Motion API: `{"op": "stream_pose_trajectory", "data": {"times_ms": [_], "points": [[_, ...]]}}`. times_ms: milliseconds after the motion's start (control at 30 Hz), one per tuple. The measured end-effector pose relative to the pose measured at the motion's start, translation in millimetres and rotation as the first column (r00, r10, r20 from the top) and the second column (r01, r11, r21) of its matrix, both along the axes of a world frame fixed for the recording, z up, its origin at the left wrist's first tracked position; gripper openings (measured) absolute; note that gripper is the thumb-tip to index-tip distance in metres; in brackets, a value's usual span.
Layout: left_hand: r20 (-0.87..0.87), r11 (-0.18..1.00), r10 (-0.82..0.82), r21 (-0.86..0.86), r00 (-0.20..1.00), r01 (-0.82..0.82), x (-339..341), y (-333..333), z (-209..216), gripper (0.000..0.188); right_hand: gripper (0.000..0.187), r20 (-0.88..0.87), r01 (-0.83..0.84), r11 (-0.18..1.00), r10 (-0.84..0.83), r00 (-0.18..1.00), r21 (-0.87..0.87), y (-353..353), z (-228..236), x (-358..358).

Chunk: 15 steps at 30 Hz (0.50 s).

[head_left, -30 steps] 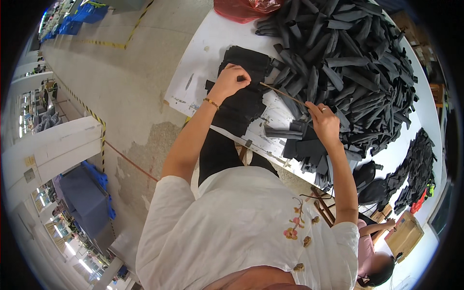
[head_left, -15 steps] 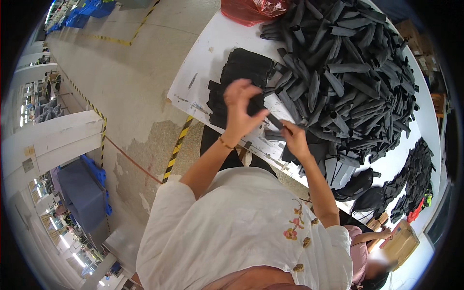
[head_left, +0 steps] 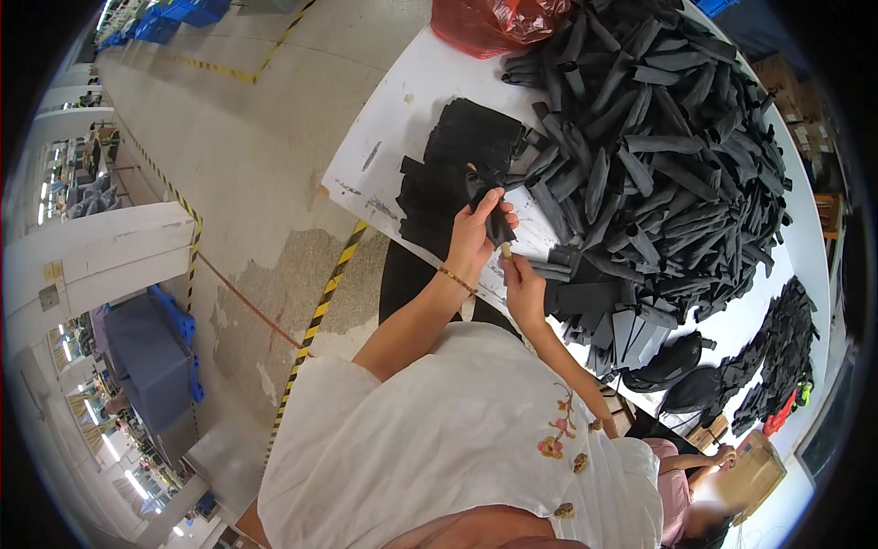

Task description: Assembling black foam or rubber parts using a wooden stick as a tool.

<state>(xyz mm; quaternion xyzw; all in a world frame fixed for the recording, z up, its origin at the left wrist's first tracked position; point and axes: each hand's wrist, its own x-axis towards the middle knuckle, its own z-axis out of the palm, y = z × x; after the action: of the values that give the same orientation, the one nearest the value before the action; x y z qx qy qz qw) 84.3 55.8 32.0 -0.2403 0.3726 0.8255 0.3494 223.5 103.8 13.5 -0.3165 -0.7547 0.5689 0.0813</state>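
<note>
My left hand is wrapped round a black fabric tube over the near edge of the white table. Just below it, my right hand pinches a thin tan stick whose visible end comes out of the tube's lower opening. A small tan spot shows at the tube's upper end; whether it is the same stick I cannot tell. Beyond my left hand lie flat black fabric pieces and a neat stack of black tubes. To the right rises a large heap of loose dark grey tubes.
A red plastic bag sits at the table's far edge. Flat dark pieces and black pouches lie to the right. A co-worker in a pink top is at lower right. Striped floor tape runs left of the table.
My left hand, open and blurred before, is now closed round the black tube. My right hand has moved left and toward me; the tan stick end now shows at its fingertips.
</note>
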Motion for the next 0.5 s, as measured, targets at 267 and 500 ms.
{"op": "stream_pose_trajectory", "data": {"times_ms": [267, 500], "points": [[-0.120, 0.974, 0.091, -0.198, 0.989, -0.114, -28, -6, -1, 0.013, 0.012, 0.135, -0.126, 0.982, 0.146, 0.980, -0.142, 0, 16, 62], [-0.187, 0.934, 0.305, -0.132, 0.934, -0.331, -98, -45, -5, 0.023, 0.015, 0.228, -0.302, 0.953, 0.290, 0.929, 0.015, 37, 35, 164]]}}
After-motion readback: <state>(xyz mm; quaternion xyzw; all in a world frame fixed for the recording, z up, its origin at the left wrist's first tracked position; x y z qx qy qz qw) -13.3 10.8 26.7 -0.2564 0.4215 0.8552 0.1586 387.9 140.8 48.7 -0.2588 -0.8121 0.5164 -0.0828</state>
